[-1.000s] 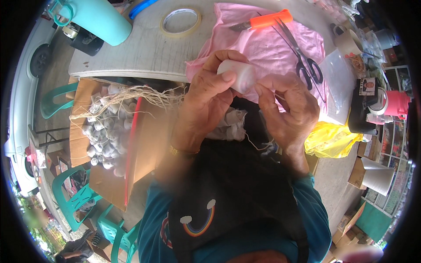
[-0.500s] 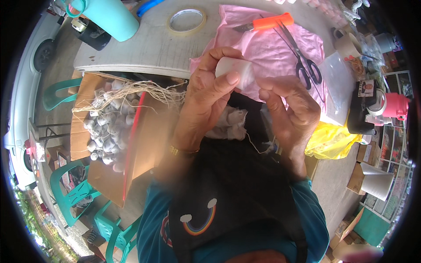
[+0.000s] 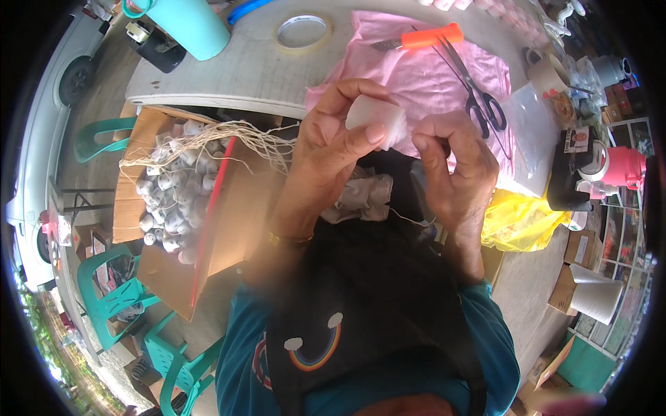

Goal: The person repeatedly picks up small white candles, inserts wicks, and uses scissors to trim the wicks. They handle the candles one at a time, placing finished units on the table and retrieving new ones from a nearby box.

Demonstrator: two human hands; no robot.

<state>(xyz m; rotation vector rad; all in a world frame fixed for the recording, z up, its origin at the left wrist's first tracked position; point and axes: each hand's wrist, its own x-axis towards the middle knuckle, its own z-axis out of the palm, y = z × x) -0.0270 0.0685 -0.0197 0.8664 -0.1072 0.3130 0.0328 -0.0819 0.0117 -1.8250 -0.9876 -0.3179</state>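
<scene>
My left hand (image 3: 326, 142) grips a short, white, waxy-looking candle (image 3: 374, 118) between thumb and fingers, tilted above the table's near edge. Close by on its right, my right hand (image 3: 461, 159) has thumb and forefinger brought together, apart from the candle. Whatever that pinch may hold is too small to make out. Beneath both hands, a crumpled whitish cloth (image 3: 364, 197) with a loose string lies against my black apron (image 3: 374, 291). Beyond them a pink cloth (image 3: 388, 69) is spread on the table, bearing black-handled scissors (image 3: 479, 104) and an orange-handled knife (image 3: 430, 36).
Left of me, an open cardboard box (image 3: 232, 222) contains many small white pieces (image 3: 177, 191), with pale strings (image 3: 229, 133) draped across. A tape roll (image 3: 302, 33) and turquoise tumbler (image 3: 184, 28) occupy the table's far side. A yellow plastic bag (image 3: 524, 218) sits at right.
The candle has turned slightly in my left hand, its right end tipping downward. My right hand has drawn slightly away from it, its fingers curled more. The view has shifted a little.
</scene>
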